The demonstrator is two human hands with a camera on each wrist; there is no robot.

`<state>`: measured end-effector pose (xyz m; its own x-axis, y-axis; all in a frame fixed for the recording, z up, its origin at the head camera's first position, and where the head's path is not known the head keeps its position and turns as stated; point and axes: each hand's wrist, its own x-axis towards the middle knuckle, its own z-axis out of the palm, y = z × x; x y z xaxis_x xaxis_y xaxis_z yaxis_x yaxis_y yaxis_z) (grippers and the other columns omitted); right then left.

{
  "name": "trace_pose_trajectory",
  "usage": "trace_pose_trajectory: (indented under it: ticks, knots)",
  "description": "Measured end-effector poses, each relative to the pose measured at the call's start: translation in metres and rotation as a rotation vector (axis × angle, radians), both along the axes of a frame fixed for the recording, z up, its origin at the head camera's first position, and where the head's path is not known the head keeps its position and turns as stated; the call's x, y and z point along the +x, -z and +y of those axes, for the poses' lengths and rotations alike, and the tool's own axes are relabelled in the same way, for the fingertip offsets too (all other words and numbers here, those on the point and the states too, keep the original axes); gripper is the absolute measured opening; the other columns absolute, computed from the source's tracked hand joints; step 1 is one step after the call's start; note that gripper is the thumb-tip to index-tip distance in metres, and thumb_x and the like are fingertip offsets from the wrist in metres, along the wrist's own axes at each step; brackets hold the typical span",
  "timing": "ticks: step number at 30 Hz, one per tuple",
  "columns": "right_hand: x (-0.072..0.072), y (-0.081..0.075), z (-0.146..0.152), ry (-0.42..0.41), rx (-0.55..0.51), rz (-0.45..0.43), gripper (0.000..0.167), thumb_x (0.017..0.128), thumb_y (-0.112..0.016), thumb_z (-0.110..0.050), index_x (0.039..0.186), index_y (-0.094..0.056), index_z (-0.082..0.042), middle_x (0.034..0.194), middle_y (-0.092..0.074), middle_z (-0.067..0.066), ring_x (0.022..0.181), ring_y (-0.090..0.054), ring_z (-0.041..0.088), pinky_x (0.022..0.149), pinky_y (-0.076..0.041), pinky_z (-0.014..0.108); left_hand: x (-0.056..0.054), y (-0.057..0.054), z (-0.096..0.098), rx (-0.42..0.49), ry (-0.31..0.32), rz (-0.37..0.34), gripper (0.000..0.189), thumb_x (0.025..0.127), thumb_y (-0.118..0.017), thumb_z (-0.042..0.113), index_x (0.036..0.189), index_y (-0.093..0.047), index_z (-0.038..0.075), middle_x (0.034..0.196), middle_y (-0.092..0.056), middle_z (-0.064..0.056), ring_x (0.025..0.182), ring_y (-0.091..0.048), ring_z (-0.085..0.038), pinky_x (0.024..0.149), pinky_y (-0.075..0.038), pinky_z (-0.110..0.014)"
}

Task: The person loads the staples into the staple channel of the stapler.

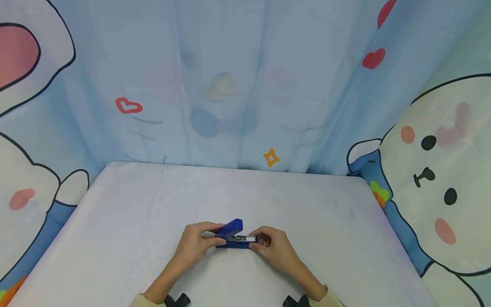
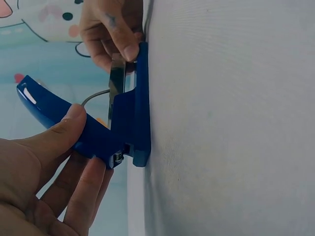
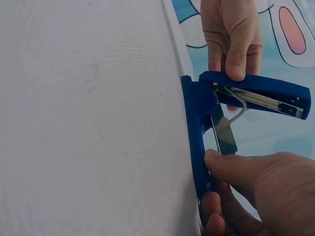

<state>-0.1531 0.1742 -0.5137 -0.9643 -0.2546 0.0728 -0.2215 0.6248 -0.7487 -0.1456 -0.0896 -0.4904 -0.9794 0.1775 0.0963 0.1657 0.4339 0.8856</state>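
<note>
A blue stapler [image 1: 232,228] stands opened on the table's white cloth, its top arm swung up from the base [image 2: 142,103]. My left hand [image 1: 194,242] pinches that raised arm near the hinge, thumb on one side and fingers on the other. At the other end, my right hand [image 1: 277,248] grips the front of the base between thumb and fingers. Between the hands the metal staple channel [image 3: 224,132] is exposed above the base. A curved wire [image 3: 239,109] links it to the underside of the raised arm.
The white-covered table [image 1: 153,204] stretches out around the hands. A light blue curtain [image 1: 222,51] with hearts hangs behind its far edge, and cartoon-printed fabric [image 1: 433,170] lines the sides. Dark wrist-worn devices [image 1: 178,300] show at the bottom.
</note>
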Motion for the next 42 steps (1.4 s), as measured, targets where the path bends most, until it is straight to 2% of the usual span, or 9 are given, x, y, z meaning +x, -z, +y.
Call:
trace_pose_trajectory:
  ticks: [11, 22, 34, 39, 42]
  knots:
    - [0.001, 0.000, 0.001, 0.003, 0.003, 0.009, 0.020, 0.085, -0.088, -0.009, 0.102, -0.080, -0.017, 0.076, -0.063, -0.009, 0.066, -0.050, 0.002, 0.061, -0.044, 0.019, -0.002, -0.004, 0.004, -0.098, 0.017, 0.034, 0.035, 0.082, -0.090, 0.018, 0.116, -0.083, 0.015, 0.117, -0.081, -0.008, 0.110, -0.076, -0.027, 0.084, -0.064, -0.029]
    - [0.002, 0.001, 0.002, 0.013, -0.014, -0.002, 0.019, 0.085, -0.088, -0.009, 0.101, -0.079, -0.016, 0.076, -0.064, -0.008, 0.067, -0.050, 0.003, 0.061, -0.044, 0.020, -0.005, -0.012, 0.007, -0.192, 0.050, 0.022, 0.034, 0.082, -0.091, 0.019, 0.115, -0.083, 0.015, 0.112, -0.082, -0.006, 0.099, -0.073, -0.019, 0.076, -0.060, -0.023]
    - [0.002, 0.001, 0.001, 0.011, -0.015, 0.000, 0.019, 0.086, -0.087, -0.009, 0.102, -0.079, -0.015, 0.077, -0.064, -0.008, 0.067, -0.050, 0.003, 0.062, -0.044, 0.020, -0.007, -0.014, 0.008, -0.219, 0.067, 0.032, 0.033, 0.082, -0.091, 0.019, 0.114, -0.084, 0.015, 0.113, -0.082, -0.006, 0.101, -0.073, -0.020, 0.079, -0.062, -0.028]
    - [0.001, 0.001, 0.001, -0.004, -0.022, 0.030, 0.019, 0.085, -0.088, -0.009, 0.101, -0.078, -0.013, 0.076, -0.064, -0.007, 0.066, -0.049, 0.001, 0.061, -0.044, 0.019, -0.008, -0.015, 0.009, -0.228, 0.071, 0.033, 0.033, 0.082, -0.091, 0.020, 0.115, -0.084, 0.015, 0.114, -0.082, -0.006, 0.103, -0.074, -0.022, 0.081, -0.062, -0.032]
    - [0.001, 0.002, 0.001, -0.009, -0.029, 0.050, 0.018, 0.085, -0.088, -0.009, 0.100, -0.078, -0.012, 0.075, -0.065, -0.006, 0.066, -0.049, 0.001, 0.060, -0.044, 0.020, -0.007, -0.015, 0.010, -0.228, 0.081, 0.044, 0.034, 0.082, -0.091, 0.021, 0.115, -0.083, 0.015, 0.115, -0.081, -0.008, 0.102, -0.074, -0.022, 0.080, -0.062, -0.030]
